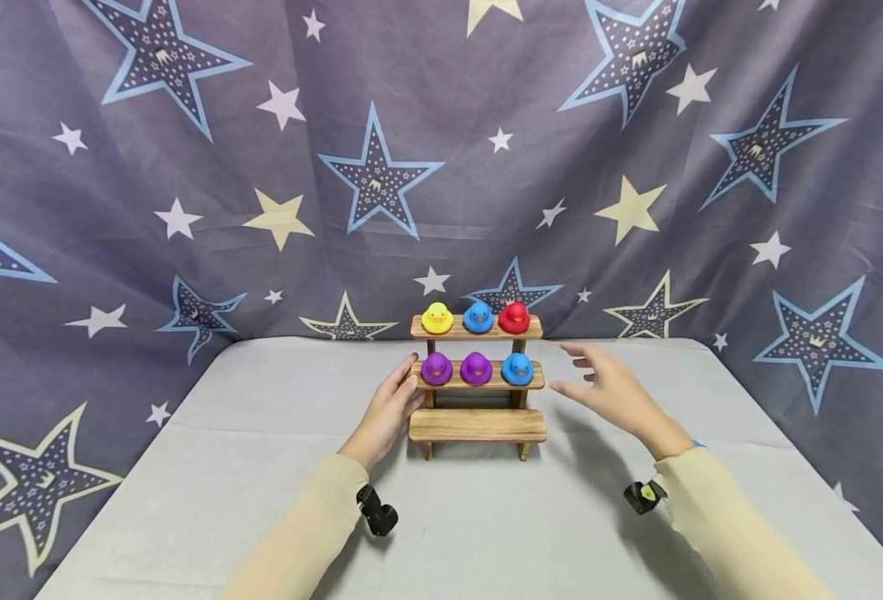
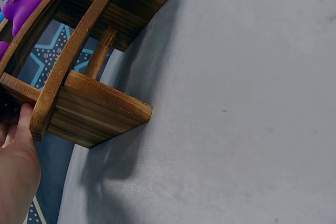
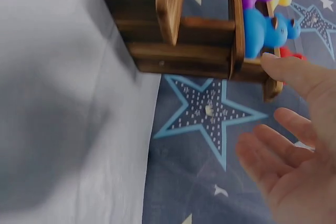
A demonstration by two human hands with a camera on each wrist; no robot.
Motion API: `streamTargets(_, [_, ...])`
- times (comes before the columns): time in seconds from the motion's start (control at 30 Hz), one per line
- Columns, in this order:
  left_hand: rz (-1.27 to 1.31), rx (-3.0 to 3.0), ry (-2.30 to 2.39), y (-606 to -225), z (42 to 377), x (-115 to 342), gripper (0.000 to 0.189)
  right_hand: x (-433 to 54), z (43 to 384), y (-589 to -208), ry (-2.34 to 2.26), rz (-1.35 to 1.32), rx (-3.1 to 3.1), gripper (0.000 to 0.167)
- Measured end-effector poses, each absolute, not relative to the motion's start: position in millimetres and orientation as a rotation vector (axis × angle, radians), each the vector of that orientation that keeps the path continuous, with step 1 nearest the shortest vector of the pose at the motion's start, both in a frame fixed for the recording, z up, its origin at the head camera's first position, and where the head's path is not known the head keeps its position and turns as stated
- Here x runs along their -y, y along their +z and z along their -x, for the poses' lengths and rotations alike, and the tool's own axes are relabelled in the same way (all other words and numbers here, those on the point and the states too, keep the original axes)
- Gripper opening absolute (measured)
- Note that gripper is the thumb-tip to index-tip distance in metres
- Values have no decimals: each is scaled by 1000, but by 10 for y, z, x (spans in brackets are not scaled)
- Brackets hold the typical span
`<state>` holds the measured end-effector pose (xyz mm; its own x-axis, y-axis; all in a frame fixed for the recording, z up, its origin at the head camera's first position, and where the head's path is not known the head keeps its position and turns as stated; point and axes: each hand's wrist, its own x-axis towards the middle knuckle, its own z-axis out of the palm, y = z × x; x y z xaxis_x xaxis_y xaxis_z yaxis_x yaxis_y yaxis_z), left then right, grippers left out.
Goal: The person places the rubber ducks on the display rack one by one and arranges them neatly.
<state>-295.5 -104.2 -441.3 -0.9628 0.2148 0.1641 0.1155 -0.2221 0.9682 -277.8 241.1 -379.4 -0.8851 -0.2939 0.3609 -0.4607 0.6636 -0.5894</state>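
Observation:
A three-tier wooden display stand [image 1: 477, 425] stands on the cloth-covered table. Its top step carries a yellow rubber duck [image 1: 437, 319], a blue rubber duck [image 1: 478, 317] and a red rubber duck [image 1: 515, 318]. On the middle step sit two purple ducks [image 1: 476, 369] and another blue duck [image 1: 518, 369]; the bottom step is bare. At the stand's left end is my left hand [image 1: 391, 410], its fingers fairly straight and its fingertips right at the middle step. My right hand [image 1: 612, 390] hovers off the right end, fingers spread and holding nothing.
A grey cloth curtain [image 1: 441, 75] printed with stars hangs behind the table and along both sides. Pale cloth covers the tabletop [image 1: 276, 392]. Small black cameras are strapped to the left wrist [image 1: 376, 511] and the right wrist [image 1: 645, 496].

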Motion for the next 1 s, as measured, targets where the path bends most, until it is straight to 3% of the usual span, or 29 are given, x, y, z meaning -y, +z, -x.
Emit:
streamTargets(0.73, [-401, -1913, 2375, -4423, 2957, 1030, 54, -3181, 2886, -3965, 992, -369, 2920, 67])
streamTargets(1.0, [-393, -1913, 2384, -4410, 2948, 1028, 54, -3405, 2828, -4059, 991, -235, 3093, 74])
